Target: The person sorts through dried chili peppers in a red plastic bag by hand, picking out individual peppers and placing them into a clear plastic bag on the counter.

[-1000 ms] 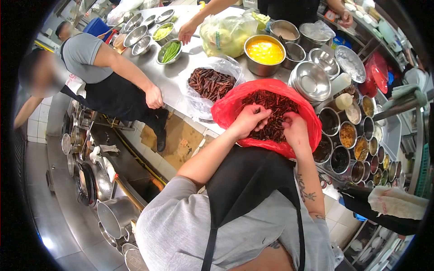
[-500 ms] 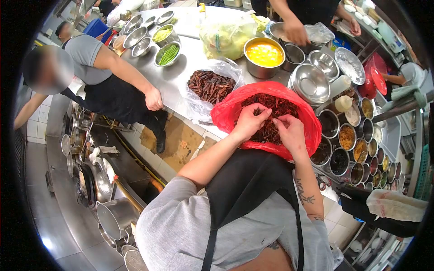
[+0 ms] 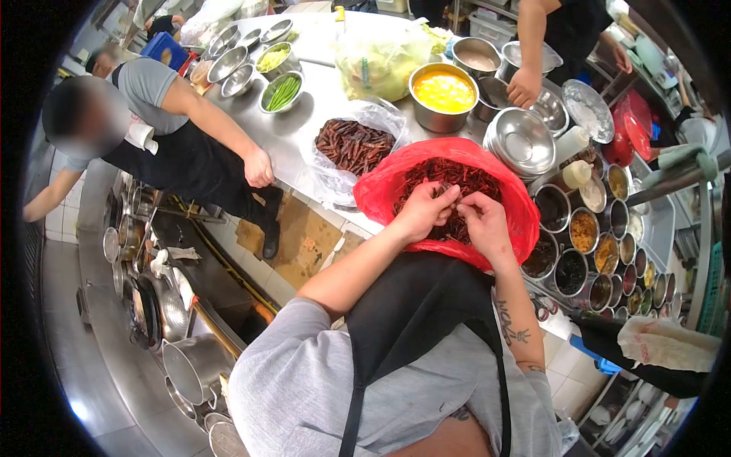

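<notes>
Both my hands are over a red plastic bag [image 3: 373, 190] full of dark red dried chillies [image 3: 480, 174]. My left hand [image 3: 426, 211] has its fingers curled together, apparently round some chillies. Close beside it, my right hand [image 3: 486, 226] pinches with thumb and forefinger; what is between the fingertips is too small to make out. The fingertips of the two hands nearly touch. Left of the red bag stands a clear plastic bag [image 3: 324, 183] of longer dried chillies [image 3: 355, 146].
Behind the bags are a pot of yellow liquid [image 3: 444, 90], stacked steel bowls [image 3: 523, 141] and bagged greens [image 3: 375, 65]. Seasoning containers [image 3: 584, 231] line the right. A co-worker [image 3: 190, 114] leans on the table at left; another person's hand [image 3: 524, 87] is behind the bowls.
The hand across the table has moved right and down, towards the steel bowls. My hands have shifted slightly, my right fingertips drawing closer to my left hand.
</notes>
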Demonstrator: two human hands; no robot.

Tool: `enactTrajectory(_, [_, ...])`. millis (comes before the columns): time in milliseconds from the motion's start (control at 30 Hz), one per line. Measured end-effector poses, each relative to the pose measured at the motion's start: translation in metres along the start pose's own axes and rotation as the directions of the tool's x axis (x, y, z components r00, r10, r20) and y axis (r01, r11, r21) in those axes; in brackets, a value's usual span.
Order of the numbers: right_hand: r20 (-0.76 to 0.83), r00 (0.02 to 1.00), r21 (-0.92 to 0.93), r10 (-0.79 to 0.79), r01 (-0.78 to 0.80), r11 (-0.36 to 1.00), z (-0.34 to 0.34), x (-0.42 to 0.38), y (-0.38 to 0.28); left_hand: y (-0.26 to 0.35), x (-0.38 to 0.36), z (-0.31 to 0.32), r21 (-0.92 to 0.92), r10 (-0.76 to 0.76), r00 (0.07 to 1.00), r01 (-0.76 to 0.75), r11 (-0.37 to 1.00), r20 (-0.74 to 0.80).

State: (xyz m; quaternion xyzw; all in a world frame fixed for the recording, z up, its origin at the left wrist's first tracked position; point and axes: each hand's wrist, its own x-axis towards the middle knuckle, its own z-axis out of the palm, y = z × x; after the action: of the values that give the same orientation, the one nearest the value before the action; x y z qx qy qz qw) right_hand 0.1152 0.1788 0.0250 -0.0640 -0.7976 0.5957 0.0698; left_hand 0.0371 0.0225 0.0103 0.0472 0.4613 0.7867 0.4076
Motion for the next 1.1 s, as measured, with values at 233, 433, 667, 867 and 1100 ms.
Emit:
enactTrajectory(233, [0.156,0.985,0.412,-0.071,0.000,0.911,-0.007,0.001,0.004,0.001,-0.003,-0.004,-0.474,-0.187,0.968,0.246,0.845,0.169])
enactTrajectory(433, [0.154,0.988,0.239,-0.004,-0.033,0.970,-0.005,0.001,-0.014,0.009,0.000,-0.014,-0.470,-0.203,0.975,0.220,0.855,0.088])
enactTrajectory(667, [0.061,0.986,-0.664,0.155,-0.076,0.743,-0.010,0.006,0.019,0.020,-0.008,-0.010,-0.267,-0.104,0.992,0.119,0.956,0.070])
enactTrajectory(867, [0.120,0.982,-0.466,0.144,-0.073,0.882,-0.013,0.009,0.032,0.020,-0.007,-0.009,-0.221,-0.081,0.995,0.091,0.971,0.056])
enactTrajectory(1100, [-0.024,0.998,-0.456,-0.061,0.044,0.889,-0.017,0.005,0.004,0.017,-0.010,-0.017,-0.170,-0.059,0.998,0.061,0.984,0.012])
